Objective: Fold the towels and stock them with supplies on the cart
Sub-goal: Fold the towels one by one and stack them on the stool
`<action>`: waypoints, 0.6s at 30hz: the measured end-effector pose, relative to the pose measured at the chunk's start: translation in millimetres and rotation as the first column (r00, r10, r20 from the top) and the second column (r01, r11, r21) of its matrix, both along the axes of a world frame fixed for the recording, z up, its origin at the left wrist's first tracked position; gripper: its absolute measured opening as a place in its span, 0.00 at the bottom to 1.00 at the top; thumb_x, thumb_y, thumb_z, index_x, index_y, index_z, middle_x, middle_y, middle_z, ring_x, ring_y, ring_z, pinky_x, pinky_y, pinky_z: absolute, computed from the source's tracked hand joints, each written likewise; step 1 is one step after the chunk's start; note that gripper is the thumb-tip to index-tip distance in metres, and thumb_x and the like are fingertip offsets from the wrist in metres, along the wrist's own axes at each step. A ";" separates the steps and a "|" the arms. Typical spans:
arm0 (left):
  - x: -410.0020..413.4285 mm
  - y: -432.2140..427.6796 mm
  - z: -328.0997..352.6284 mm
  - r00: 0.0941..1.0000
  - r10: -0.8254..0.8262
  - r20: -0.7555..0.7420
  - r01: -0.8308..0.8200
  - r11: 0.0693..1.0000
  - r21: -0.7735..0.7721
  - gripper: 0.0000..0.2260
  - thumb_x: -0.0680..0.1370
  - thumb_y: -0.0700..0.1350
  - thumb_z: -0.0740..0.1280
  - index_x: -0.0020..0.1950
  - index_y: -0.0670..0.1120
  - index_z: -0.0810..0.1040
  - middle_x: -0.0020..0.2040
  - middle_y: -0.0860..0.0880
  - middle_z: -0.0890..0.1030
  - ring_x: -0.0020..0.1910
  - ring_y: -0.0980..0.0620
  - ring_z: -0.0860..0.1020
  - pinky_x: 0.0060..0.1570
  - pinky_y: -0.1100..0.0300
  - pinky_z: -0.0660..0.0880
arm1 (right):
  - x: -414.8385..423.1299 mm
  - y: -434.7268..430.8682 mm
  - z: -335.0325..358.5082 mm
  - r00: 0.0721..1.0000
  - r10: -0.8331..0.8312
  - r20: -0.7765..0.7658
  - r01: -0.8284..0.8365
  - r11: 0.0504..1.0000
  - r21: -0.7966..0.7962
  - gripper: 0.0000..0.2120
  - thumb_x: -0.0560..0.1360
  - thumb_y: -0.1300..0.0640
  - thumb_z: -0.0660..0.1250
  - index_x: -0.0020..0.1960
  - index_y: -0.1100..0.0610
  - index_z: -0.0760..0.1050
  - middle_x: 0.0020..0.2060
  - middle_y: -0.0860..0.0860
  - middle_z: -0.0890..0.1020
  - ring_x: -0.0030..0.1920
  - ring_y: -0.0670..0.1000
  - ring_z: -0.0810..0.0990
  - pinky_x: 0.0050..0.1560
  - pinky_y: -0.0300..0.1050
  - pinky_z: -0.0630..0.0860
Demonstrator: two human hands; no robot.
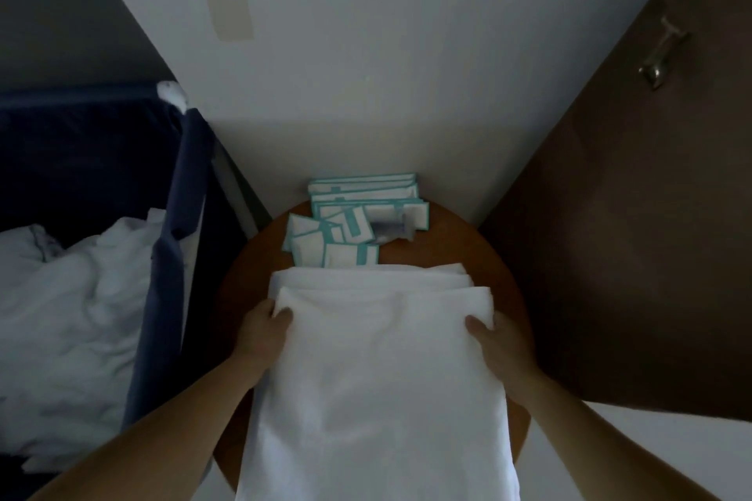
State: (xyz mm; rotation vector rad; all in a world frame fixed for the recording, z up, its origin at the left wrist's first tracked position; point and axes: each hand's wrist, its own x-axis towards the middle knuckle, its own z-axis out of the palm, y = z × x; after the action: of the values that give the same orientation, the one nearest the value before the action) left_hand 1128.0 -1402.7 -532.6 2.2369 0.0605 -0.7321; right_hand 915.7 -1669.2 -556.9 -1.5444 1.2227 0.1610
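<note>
While both hands are busy on the table, I begin with the biggest things. A brown door (610, 216) stands to the right of the right hand. A navy cloth bin (179, 216) stands well to the left of the left hand, with crumpled white linen (69, 297) inside; I cannot tell if it belongs to the cart.

Between the hands lies the white towel (378, 370). Its far part rests on the round table (504, 281) and its near part hangs over the table edge toward me. Just beyond the hands I see more white layers, so it seems partly folded.

Past the fingertips, near the wall, is a heap of teal-and-white packets (354, 216), probably the supplies.

The left hand (264, 327) grips the left edge of the towel, and the right hand (494, 338) grips the right edge with the thumb on top.

I judge the towel light, soft and limp. It will sag in the middle, so I would hold it at the corners and pinch all layers together.
</note>
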 end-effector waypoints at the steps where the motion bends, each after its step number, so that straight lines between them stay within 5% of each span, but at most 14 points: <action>1: -1.6 1.8 2.2 0.998 0.003 0.066 -0.001 1.000 -0.025 0.08 0.83 0.42 0.62 0.43 0.45 0.74 0.40 0.50 0.75 0.44 0.48 0.75 0.33 0.63 0.66 | 0.0 -1.5 -0.1 1.000 -0.016 0.023 0.016 1.000 -0.008 0.15 0.78 0.46 0.68 0.60 0.52 0.77 0.52 0.50 0.82 0.52 0.54 0.81 0.59 0.61 0.78; 6: 3.8 0.5 18.5 0.956 0.141 0.256 -0.084 0.972 -0.221 0.06 0.84 0.48 0.60 0.60 0.54 0.73 0.48 0.63 0.76 0.43 0.70 0.75 0.40 0.74 0.66 | 6.8 -10.7 11.6 0.983 -0.104 0.149 0.113 0.992 -0.057 0.01 0.76 0.45 0.70 0.47 0.39 0.80 0.41 0.42 0.84 0.45 0.50 0.83 0.51 0.55 0.80; 8: 15.5 -7.1 13.3 0.958 0.112 0.262 -0.066 0.982 -0.180 0.07 0.84 0.47 0.60 0.60 0.50 0.74 0.47 0.60 0.76 0.44 0.65 0.75 0.40 0.69 0.66 | 13.1 -15.4 9.2 0.983 -0.104 0.154 0.111 0.993 -0.037 0.02 0.76 0.44 0.69 0.48 0.37 0.80 0.42 0.42 0.85 0.46 0.51 0.84 0.51 0.55 0.80; 10: 25.8 -14.2 -1.9 0.981 0.027 0.191 -0.016 0.998 -0.055 0.10 0.84 0.44 0.60 0.62 0.41 0.75 0.50 0.47 0.79 0.48 0.49 0.77 0.41 0.61 0.69 | 18.5 -17.7 -3.2 0.994 -0.078 0.073 0.080 0.997 -0.019 0.08 0.78 0.45 0.68 0.53 0.47 0.79 0.47 0.49 0.84 0.49 0.55 0.82 0.55 0.59 0.79; 12: 30.2 -18.5 -16.6 0.997 -0.009 0.077 0.007 0.999 0.034 0.16 0.83 0.42 0.61 0.69 0.37 0.70 0.61 0.38 0.77 0.59 0.40 0.75 0.54 0.54 0.71 | 21.1 -16.2 -16.7 0.998 -0.040 -0.057 0.035 0.995 -0.088 0.14 0.79 0.44 0.66 0.57 0.54 0.76 0.49 0.52 0.81 0.49 0.55 0.80 0.57 0.59 0.78; 18: 14.6 -6.4 -25.6 0.992 0.033 0.125 -0.035 0.999 0.013 0.25 0.80 0.44 0.67 0.75 0.40 0.66 0.69 0.38 0.72 0.63 0.42 0.72 0.61 0.51 0.69 | 9.7 -2.1 -24.3 0.995 0.041 -0.093 -0.065 0.960 -0.273 0.22 0.78 0.42 0.65 0.66 0.54 0.71 0.52 0.48 0.78 0.51 0.53 0.79 0.55 0.55 0.78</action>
State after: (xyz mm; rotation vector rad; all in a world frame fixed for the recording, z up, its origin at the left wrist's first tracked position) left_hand 1142.6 -1409.1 -558.2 2.2857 0.0427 -0.5741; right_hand 925.4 -1671.3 -581.2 -1.8287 1.3142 0.0957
